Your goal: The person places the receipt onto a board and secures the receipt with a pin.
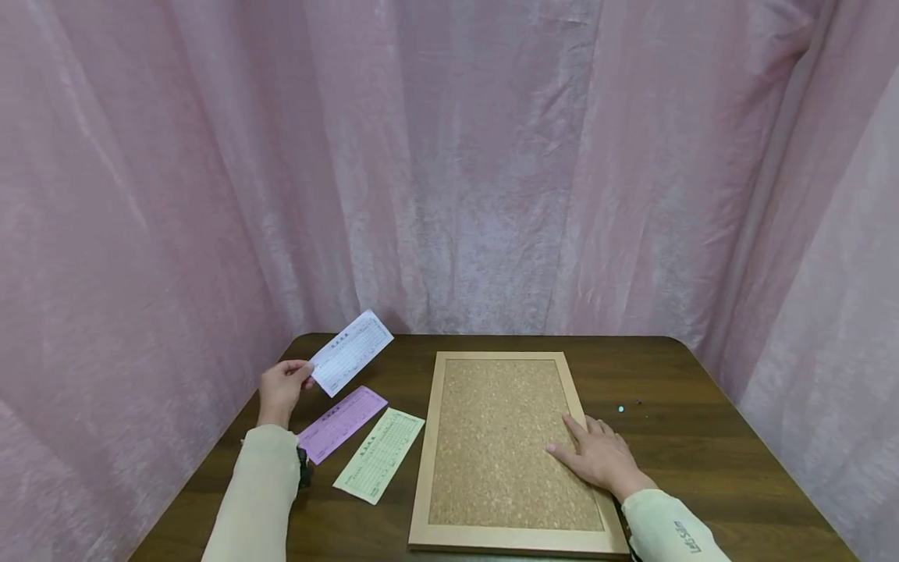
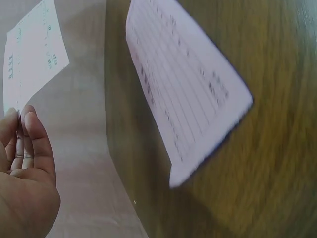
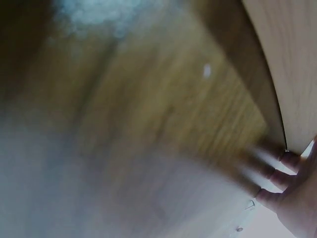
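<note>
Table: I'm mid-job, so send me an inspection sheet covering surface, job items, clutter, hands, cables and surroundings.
Surface: dark wood-grain table.
Job items: white slip held up off the table; purple slip and green slip lying left of the board, which lies flat, its cork face up.
Clutter: tiny specks right of the board, too small to identify.
Left hand: pinches the white slip near one end.
Right hand: rests on the board's right side.
Cables: nothing seen.
Surroundings: pink curtain behind the table and along both sides.
</note>
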A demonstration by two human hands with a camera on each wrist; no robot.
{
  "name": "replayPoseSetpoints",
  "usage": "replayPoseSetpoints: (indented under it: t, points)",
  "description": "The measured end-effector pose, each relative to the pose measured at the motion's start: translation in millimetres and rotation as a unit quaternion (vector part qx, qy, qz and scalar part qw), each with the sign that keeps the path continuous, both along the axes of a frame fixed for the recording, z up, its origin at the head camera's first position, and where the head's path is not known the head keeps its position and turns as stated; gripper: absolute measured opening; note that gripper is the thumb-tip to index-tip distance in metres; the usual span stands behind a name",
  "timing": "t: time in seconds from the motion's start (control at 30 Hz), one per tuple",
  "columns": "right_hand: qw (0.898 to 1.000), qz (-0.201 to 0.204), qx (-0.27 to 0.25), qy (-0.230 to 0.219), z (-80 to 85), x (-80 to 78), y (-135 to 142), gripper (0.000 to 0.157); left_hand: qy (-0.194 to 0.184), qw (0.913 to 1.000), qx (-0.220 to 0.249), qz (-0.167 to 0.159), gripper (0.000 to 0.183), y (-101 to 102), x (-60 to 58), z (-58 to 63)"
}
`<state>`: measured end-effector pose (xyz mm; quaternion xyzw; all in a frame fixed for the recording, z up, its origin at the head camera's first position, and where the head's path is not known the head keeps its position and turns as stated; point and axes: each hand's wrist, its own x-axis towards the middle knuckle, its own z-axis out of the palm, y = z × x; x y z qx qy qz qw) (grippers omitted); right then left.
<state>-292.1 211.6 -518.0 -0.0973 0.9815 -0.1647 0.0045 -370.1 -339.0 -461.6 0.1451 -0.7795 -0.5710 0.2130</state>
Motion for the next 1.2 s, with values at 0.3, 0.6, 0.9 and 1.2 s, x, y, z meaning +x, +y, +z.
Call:
replayPoseSetpoints:
  t: [0.3,0.6,0.9,1.2]
  points:
    - [1.000,0.001,-0.012,-0.004,-2.8,1.3,-2,0.085,0.006,0.9989,0.030,-0.036,0.022,26,-11.1,-0.3]
    - [1.000,0.001,-0.012,0.004,-1.1,1.5,-2,0.083,-0.006,0.9973,0.035,-0.065,0.023,49,-11.5,5.9]
    - [1.000,0.010,-0.016,0.000,1.8,1.5,-3,0.084,0.006,0.9944,0.046,-0.094,0.021,68,-11.8,12.4]
    - [1.000,0.006,-0.008,-0.004,12.0,-1.5,2,0.084,0.005,0.9862,0.098,-0.133,0.019,101,-16.5,8.5]
